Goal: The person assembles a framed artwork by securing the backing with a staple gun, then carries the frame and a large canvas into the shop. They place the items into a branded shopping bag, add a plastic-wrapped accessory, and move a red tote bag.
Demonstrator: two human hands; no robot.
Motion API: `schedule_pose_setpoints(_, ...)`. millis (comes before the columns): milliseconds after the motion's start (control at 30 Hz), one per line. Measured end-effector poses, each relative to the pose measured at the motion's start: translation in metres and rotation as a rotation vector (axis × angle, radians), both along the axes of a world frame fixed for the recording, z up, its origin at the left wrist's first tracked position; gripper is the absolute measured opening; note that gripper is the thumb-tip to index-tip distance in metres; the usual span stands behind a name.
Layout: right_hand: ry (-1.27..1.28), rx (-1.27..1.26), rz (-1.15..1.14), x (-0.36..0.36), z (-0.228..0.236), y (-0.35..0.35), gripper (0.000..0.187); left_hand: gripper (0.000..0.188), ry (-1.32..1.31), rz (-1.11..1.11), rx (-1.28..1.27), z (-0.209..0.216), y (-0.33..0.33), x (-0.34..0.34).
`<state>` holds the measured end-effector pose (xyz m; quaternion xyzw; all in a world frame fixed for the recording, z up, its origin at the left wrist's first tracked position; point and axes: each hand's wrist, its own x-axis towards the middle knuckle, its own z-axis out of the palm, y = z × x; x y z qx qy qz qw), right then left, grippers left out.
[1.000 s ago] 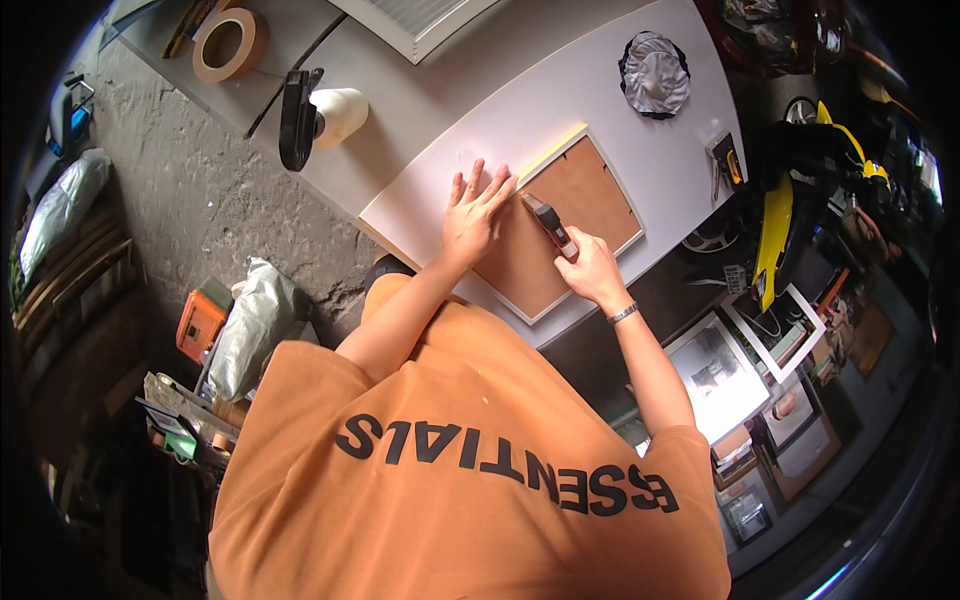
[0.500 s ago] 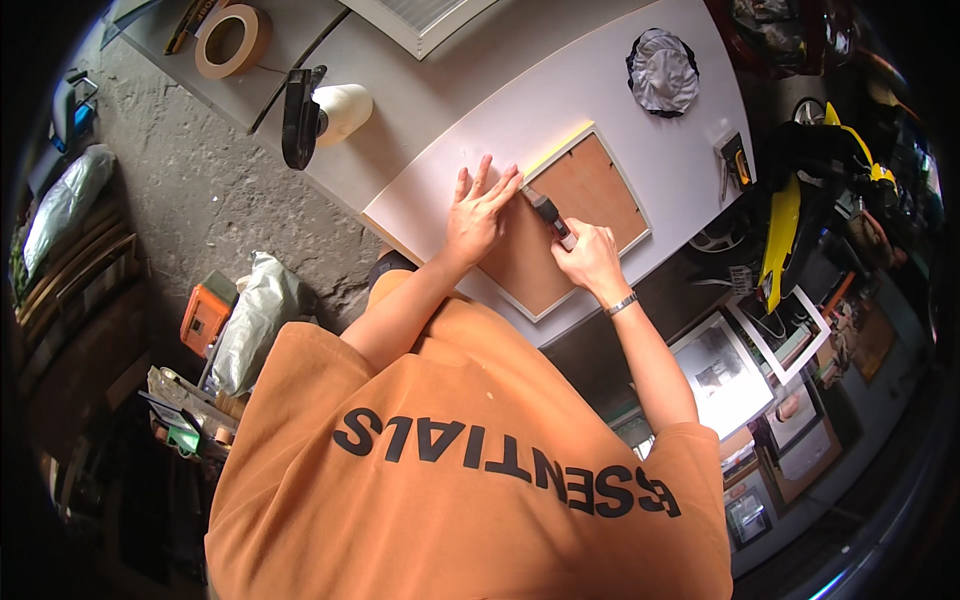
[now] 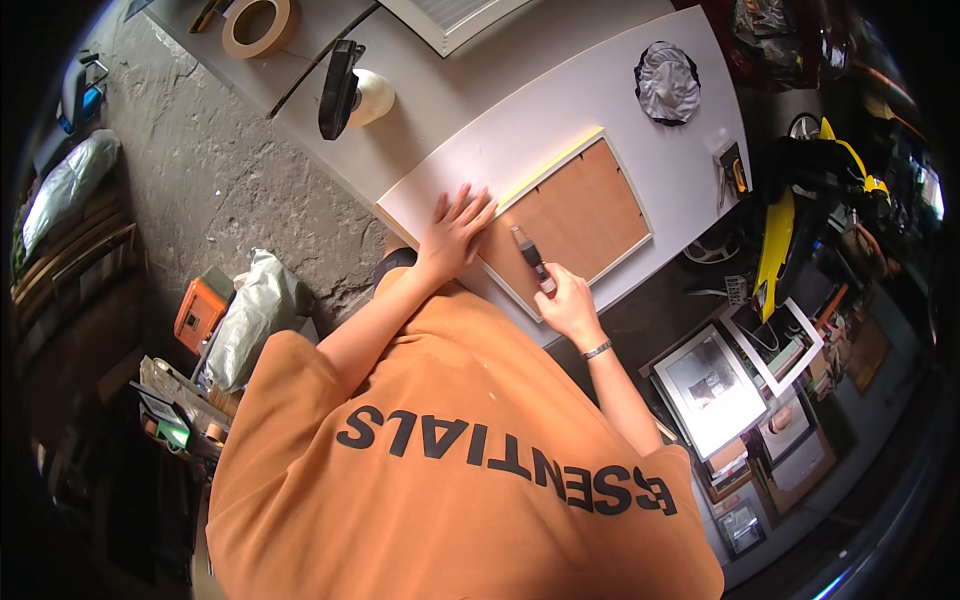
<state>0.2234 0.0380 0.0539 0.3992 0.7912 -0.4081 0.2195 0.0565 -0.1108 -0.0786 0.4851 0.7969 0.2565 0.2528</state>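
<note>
A picture frame with a thin pale rim and a brown backing board [image 3: 597, 212] lies face down on the white tabletop [image 3: 660, 165]. Small dark tabs stick out along its inner edges. My left hand [image 3: 456, 234] lies flat at the frame's left corner, fingers spread over the rim and the table. My right hand [image 3: 568, 303] is closed round a dark-handled hand tool with a flat metal tip [image 3: 527, 248]. That tip is over the backing board, apart from the frame's far-left rim; whether it touches the board I cannot tell.
A grey cloth cap [image 3: 668, 84] and a yellow-and-black cutter [image 3: 736, 168] lie farther right. Beyond the left hand are a white rounded container [image 3: 375, 97], a black tool [image 3: 339, 90] and a tape roll [image 3: 258, 26]. More frames [image 3: 710, 380] stand at the lower right.
My right hand has drawn the tool back toward me, off the frame's far-left rim. My left hand has shifted slightly left and nearer. The view has moved a little.
</note>
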Motion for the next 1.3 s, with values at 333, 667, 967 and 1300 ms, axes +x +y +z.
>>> schedule_pose_setpoints(333, -0.066, -0.006, 0.163, -0.041, -0.004, -0.011, 0.028, 0.060, -0.057, 0.042, 0.022, -0.005, -0.026, 0.005)
schedule_pose_setpoints(667, -0.082, -0.189, 0.064, -0.011, 0.023, 0.023, 0.037, 0.051, -0.014, 0.012, -0.011, 0.001, -0.023, 0.005)
schedule_pose_setpoints(967, 0.038, 0.807, 0.077, 0.025, -0.057, 0.209, 0.055, 0.027, -0.595, 0.040, -0.258, 0.067, -0.035, 0.016)
schedule_pose_setpoints(1300, 0.081, 1.025, -0.139, 0.032, -0.128, 0.182, 0.067, 0.049, -1.619, 0.701, -0.639, 0.023, -0.025, 0.085)
